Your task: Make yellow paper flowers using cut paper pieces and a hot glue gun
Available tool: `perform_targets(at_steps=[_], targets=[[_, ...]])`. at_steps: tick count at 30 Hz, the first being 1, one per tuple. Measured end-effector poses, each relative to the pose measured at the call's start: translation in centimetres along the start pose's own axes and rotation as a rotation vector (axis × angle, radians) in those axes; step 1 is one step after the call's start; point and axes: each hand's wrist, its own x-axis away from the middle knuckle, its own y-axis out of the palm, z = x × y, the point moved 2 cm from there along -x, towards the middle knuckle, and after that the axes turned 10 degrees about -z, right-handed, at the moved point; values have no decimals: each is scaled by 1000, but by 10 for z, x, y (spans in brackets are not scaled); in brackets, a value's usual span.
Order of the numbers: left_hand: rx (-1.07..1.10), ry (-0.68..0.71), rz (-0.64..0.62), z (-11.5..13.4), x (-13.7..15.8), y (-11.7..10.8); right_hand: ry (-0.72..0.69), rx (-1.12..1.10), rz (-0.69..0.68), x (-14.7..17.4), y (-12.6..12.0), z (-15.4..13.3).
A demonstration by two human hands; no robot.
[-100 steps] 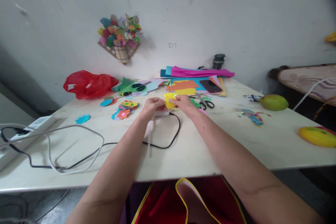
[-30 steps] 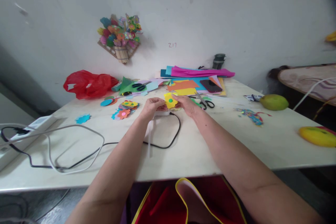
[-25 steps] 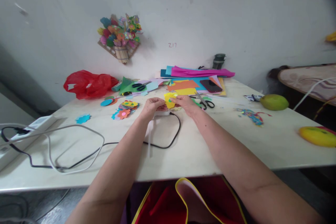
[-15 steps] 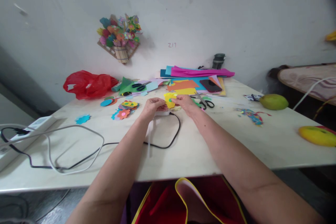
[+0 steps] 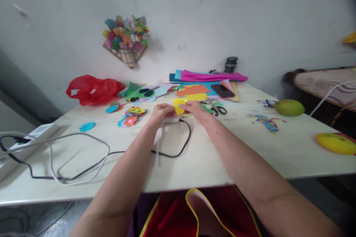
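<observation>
A yellow paper flower (image 5: 178,103) is held up between my two hands over the middle of the table. My left hand (image 5: 163,114) pinches its left edge. My right hand (image 5: 194,109) grips it from the right, thumb lying across its centre and covering most of it. Just below my fingers lies a white device (image 5: 171,120) with a black cord, partly hidden by my left hand; a pale translucent stick (image 5: 158,152) points from it towards me. To the left sits a pile of cut paper flowers (image 5: 131,118), and a blue flower (image 5: 87,126) lies apart.
Black-handled scissors (image 5: 218,110) lie right of my right hand; another pair (image 5: 148,91) is further back. Coloured sheets (image 5: 194,90) and a phone (image 5: 222,90) are behind. A red bag (image 5: 94,89), loose cables (image 5: 80,135), a power strip (image 5: 41,133) and a green mango (image 5: 289,107) stand around.
My right thumb has shifted slightly left over the flower's centre, and the green dot seen there before is now covered. Both hands keep nearly the same place.
</observation>
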Motion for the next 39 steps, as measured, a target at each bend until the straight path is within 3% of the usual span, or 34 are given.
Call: perform_targets(at_steps=[8, 17, 33, 39], targets=[[-9, -17, -14, -3, -1, 1, 15, 83, 87, -3, 0, 4], [-4, -15, -3, 1, 1, 1, 62, -57, -38, 3, -5, -2], [-25, -41, -27, 0, 1, 6, 20, 20, 89, 0, 1, 0], [-24, -35, -24, 0, 1, 1, 36, -77, -43, 1, -4, 2]])
